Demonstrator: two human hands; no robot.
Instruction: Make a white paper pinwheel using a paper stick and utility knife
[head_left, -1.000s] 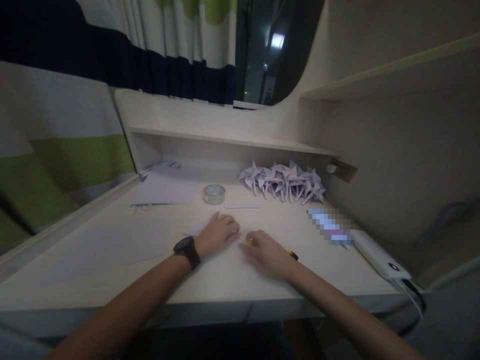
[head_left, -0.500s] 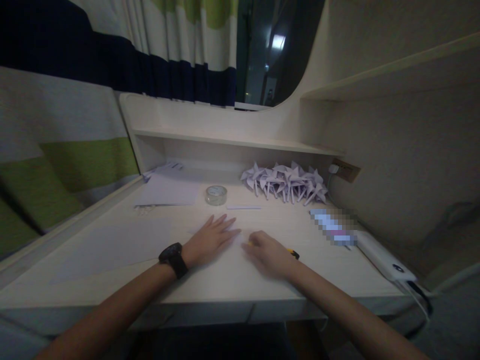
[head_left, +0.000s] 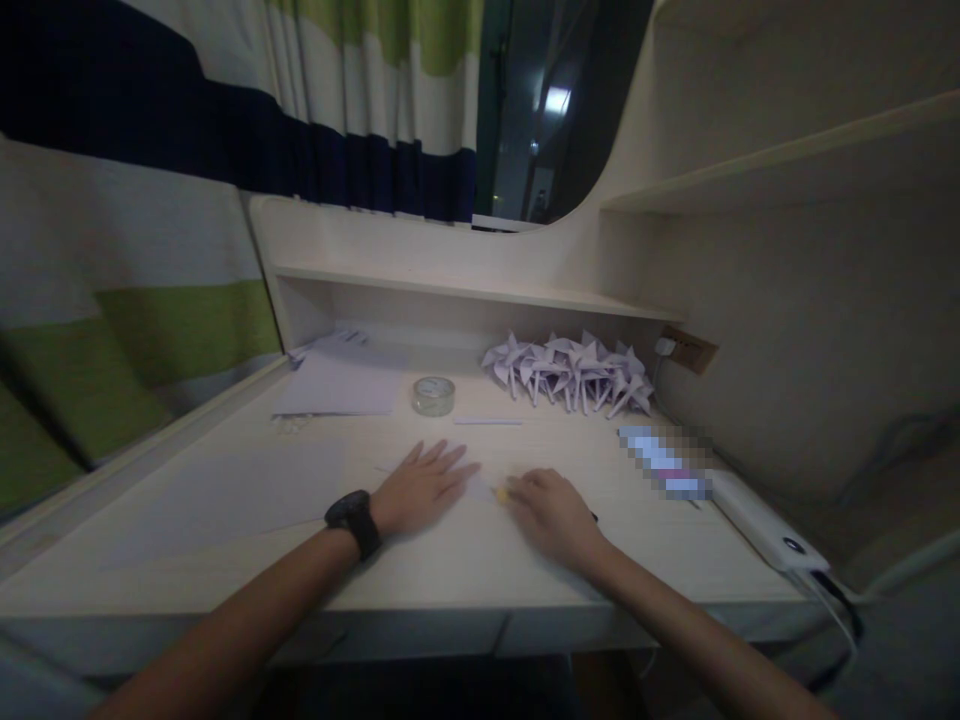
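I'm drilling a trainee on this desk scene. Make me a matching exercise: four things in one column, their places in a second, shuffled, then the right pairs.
Things:
1. tape roll
2. paper pinwheels
3. watch
4. yellow tool

Places:
A. on the wrist of the left hand
B. heaped at the back of the desk, under the low shelf
C. under the fingers of the right hand
D. standing alone just right of the paper stack

Pairs: 1-D, 2-B, 3-A, 4-C

The left hand (head_left: 420,487) lies flat with fingers spread; the right hand (head_left: 551,512) is loosely curled.
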